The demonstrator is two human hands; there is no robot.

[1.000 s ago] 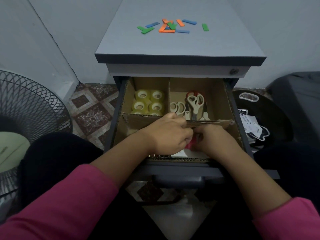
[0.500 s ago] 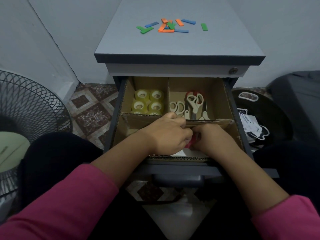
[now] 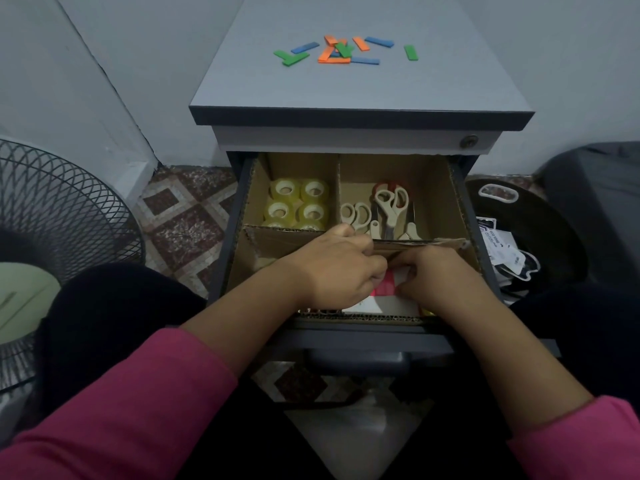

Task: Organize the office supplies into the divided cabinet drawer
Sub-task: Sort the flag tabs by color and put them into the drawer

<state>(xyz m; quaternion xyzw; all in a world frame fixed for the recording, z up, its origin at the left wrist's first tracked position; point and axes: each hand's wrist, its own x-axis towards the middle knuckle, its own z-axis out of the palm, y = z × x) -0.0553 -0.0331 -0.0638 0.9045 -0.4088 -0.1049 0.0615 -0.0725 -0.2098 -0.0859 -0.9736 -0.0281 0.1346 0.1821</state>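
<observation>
Both hands are down in the front compartment of the open drawer (image 3: pixel 239 216), working on a red-and-white packet (image 3: pixel 384 289) that lies on the drawer floor betw. them. Left hand (image 3: pixel 341 268) has fingers curled down onto the packet's left edge, knuckles up, thumb tucked toward the cardboard divider (image 3: pixel 284 233). Right hand (image 3: pixel 438 275) curls over the packet's right side, fingertips at its top edge. Looks like a two-handed grip/press, though exactly how the fingertips pinch is hidden under the knuckles.

Change vs. a second ago: very little. Hands sat in the same spot then; the red of the packet shows a bit more now betw. the two hands, so the fingers seem to have shifted or spread slightly (small adjustment, not a lift). I read that as seating or straightening the packet in its slot, not picking it up.

Rest of the drawer: six-ish rolls of clear tape (image 3: pixel 298 204) stacked in the back-left compartment, scissors (image 3: pixel 389 206) with pale handles in the back-right one, several pairs overlapping. Those two sections look done. On the cabinet top (image 3: pixel 450 84) a scatter of flat coloured strips (image 3: pixel 341 51) (green, blue, orange) is untouched, well apart from the hands, so probably next to sort once the packet is settled.

Off to the left a fan grille (image 3: pixel 52 209), on the patterned floor.
</observation>
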